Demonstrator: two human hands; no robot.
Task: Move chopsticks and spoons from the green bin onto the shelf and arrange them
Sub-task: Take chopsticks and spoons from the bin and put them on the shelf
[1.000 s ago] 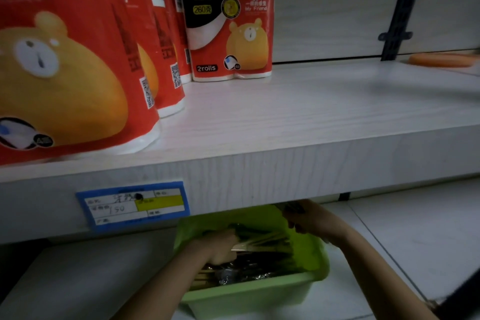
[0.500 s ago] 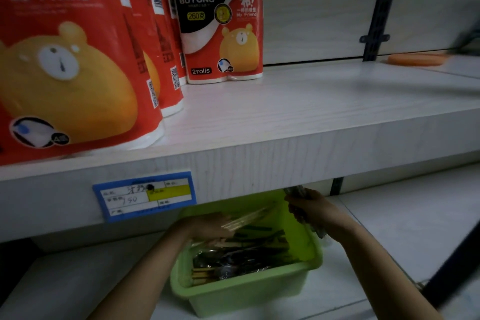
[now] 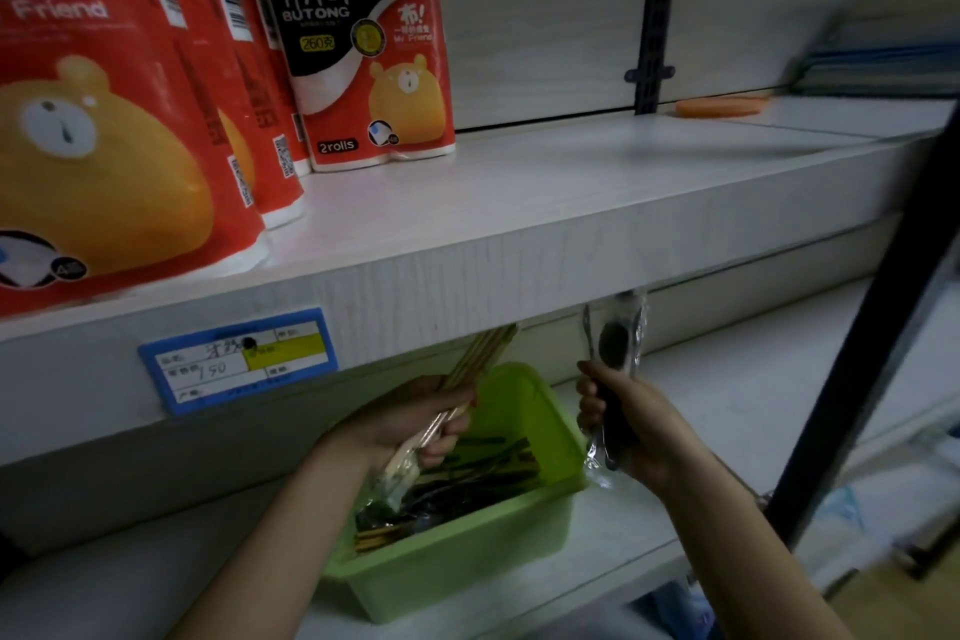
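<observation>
The green bin (image 3: 483, 551) stands on the lower shelf, with several dark wrapped utensils and chopsticks lying inside. My left hand (image 3: 410, 424) is above the bin's left side, closed around a bundle of pale wooden chopsticks (image 3: 480, 353) that points up towards the upper shelf's (image 3: 571, 182) front edge. My right hand (image 3: 631, 424) is to the right of the bin and grips a plastic-wrapped pack of dark spoons (image 3: 613, 343), held upright just under that edge.
Red packs of paper rolls (image 3: 104, 120) fill the upper shelf's left part, and one black-topped pack (image 3: 363, 52) stands behind them. A blue price tag (image 3: 236, 359) is on the shelf edge. An orange flat thing (image 3: 719, 105) lies at the back right. A dark post (image 3: 857, 379) rises at the right.
Both hands have come up out of the bin, the left lifting the chopsticks and the right lifting the spoon pack towards the upper shelf's edge.
</observation>
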